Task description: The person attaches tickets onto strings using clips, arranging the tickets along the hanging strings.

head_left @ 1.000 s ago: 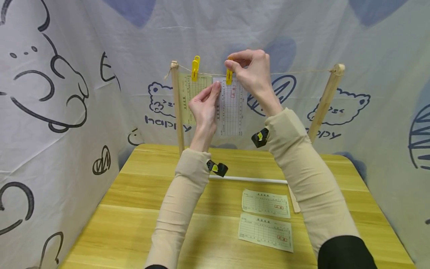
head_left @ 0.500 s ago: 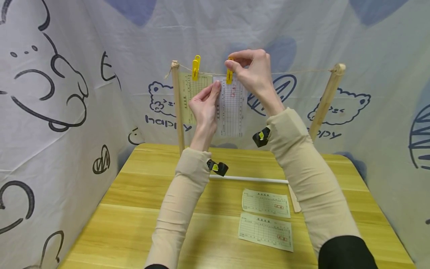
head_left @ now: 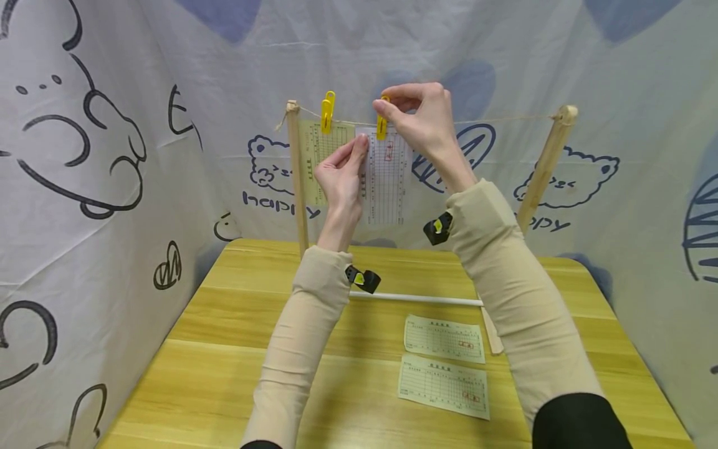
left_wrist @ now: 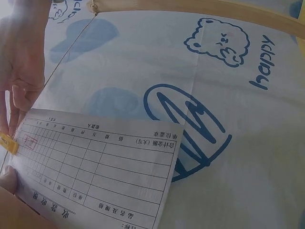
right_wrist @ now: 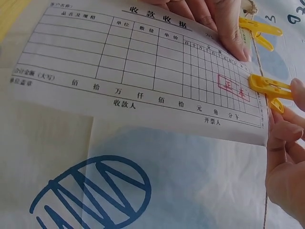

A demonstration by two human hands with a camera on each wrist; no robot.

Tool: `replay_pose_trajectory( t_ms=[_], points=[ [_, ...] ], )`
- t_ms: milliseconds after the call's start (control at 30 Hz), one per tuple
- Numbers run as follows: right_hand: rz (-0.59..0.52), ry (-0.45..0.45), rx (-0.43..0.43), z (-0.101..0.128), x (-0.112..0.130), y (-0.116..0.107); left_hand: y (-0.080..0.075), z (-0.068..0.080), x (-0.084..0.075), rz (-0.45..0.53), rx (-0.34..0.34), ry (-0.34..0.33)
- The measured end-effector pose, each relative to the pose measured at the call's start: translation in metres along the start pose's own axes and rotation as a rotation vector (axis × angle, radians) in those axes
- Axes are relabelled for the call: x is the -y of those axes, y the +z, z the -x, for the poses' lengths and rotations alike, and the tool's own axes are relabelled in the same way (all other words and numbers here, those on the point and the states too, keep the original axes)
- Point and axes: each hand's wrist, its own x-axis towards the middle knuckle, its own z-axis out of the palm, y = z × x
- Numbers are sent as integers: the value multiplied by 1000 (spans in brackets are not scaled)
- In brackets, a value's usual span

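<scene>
A white receipt slip (head_left: 387,187), printed with a grid and a red stamp, hangs lengthwise from the thin string (head_left: 499,119). My left hand (head_left: 342,178) pinches its upper left edge between thumb and fingers. At the slip's top edge, a yellow clothespin (right_wrist: 269,87) bites over the paper at the string. The right hand (head_left: 429,121) pinches the handles of this clothespin between thumb and fingers. To the left, a second yellow clothespin (head_left: 327,112) holds a pale yellow-green receipt slip (head_left: 311,149) on the string, partly behind my left hand.
Two wooden posts, left (head_left: 297,181) and right (head_left: 546,168), carry the string. A white rod (head_left: 421,299) runs low between them. Two more pale green receipt slips (head_left: 443,340) lie on the wooden table (head_left: 202,374). A patterned cloth (head_left: 224,75) hangs behind.
The white receipt's lower end sways slightly. Both hands keep their hold in nearly the same place, on the slip and on the clothespin.
</scene>
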Motion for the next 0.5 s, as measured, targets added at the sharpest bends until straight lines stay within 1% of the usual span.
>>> replay_pose_trajectory(
  t_ms=[167, 267, 333, 367, 500],
  points=[
    [-6, 6, 13, 0, 0, 0, -1, 1, 2, -20, 0, 40],
    [-11, 9, 18, 1, 0, 0, -2, 3, 2, -54, -5, 59],
    [-15, 10, 23, 1, 0, 0, -5, 5, 3, -94, -11, 81],
    [-17, 9, 24, 1, 0, 0, -7, 6, 4, -113, -15, 94],
    [-16, 2, 21, 1, 0, -2, -16, 11, 6, -194, -26, 182]
  ],
)
